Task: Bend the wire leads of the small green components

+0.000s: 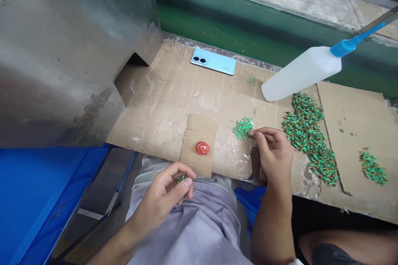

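Note:
My left hand is curled, palm up, over my lap at the table's front edge, with some small green pieces held inside its fingers. My right hand pinches with thumb and forefinger at the right edge of a small pile of green pieces; what sits between its fingertips is too small to make out. Between the hands a glossy red blob lies on a small cardboard piece. A large heap of green and brown pieces lies right of my right hand.
A light blue phone lies near the back edge. A white bottle with a blue nozzle leans at the back right. A smaller green pile is far right. A metal housing stands left. Another person's leg shows lower right.

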The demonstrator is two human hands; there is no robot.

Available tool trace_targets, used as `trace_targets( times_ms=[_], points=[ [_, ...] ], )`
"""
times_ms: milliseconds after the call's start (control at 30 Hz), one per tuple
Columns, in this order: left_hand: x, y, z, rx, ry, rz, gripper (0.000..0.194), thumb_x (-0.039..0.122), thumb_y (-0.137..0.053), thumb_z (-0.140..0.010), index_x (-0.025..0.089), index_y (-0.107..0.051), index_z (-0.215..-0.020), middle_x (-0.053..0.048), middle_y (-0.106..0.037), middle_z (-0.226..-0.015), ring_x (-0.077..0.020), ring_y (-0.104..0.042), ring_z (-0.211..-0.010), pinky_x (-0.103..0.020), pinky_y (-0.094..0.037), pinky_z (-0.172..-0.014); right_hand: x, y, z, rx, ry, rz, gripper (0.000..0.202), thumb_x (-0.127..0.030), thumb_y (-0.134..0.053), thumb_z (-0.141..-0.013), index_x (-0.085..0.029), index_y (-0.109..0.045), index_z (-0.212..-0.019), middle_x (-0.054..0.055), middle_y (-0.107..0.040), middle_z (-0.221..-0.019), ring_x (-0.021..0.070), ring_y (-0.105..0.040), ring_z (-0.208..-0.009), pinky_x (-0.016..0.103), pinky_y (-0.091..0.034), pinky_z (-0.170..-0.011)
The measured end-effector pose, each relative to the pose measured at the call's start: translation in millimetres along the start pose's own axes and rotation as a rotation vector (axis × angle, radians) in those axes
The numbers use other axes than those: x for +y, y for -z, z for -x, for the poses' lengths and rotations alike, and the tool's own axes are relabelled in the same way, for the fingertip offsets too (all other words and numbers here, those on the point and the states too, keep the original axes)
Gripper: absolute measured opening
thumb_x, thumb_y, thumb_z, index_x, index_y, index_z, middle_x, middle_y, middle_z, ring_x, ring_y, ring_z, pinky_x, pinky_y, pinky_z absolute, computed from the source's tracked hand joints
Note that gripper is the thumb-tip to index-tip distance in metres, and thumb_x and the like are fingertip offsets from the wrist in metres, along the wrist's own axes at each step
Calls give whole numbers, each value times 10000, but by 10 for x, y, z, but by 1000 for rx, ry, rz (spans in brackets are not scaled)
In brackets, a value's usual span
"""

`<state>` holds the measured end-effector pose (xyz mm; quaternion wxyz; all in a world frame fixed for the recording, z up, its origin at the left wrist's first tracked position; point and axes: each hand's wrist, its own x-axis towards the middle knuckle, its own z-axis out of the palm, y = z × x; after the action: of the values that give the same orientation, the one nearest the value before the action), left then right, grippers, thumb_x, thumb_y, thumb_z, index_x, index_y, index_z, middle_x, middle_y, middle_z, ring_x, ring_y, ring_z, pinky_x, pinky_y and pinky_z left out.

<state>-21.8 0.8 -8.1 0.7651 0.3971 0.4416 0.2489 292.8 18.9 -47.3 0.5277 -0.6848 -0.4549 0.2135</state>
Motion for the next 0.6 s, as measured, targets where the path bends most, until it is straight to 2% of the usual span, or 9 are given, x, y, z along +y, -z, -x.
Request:
trace_targets(
  times_ms=[100, 367, 500, 600],
  points=[
    [-3, -8, -17, -3, 0, 3, 312, 496, -686, -1021, 187, -648, -1011, 16, -633, -710, -94, -454, -579, -204, -363, -549, -6, -14, 7, 26, 28, 22, 129, -339, -774, -931, -223, -736, -972, 43, -799, -886, 218, -785, -825, 345, -609, -745],
    [4, -13, -24, 8, 1, -17, 300, 483, -676, -1017, 185, -645, -1009, 13, -640, -707, -103, -472, -582, -215, -375, -560, 32, 0, 21, 34, 93, 175, 96, -311, -777, -921, -219, -768, -948, 33, -793, -870, 195, -738, -761, 330, -563, -705],
    [35, -26, -25, 6, -13, -36, 273, 458, -684, -1008, 187, -648, -1003, 19, -634, -699, -104, -465, -580, -216, -360, -551, -98, 28, 87, 33, 157, 195, 46, -264, -747, -949, -226, -773, -953, 36, -807, -910, 195, -757, -793, 333, -584, -741],
    [39, -56, -27, 9, -60, -51, 286, 445, -727, -984, 192, -621, -901, 28, -603, -702, -98, -436, -584, -217, -335, -538, -282, -16, 223, -15, 174, 75, 87, -215, -752, -959, -239, -779, -1039, 38, -819, -954, 200, -790, -858, 318, -623, -760]
  ],
)
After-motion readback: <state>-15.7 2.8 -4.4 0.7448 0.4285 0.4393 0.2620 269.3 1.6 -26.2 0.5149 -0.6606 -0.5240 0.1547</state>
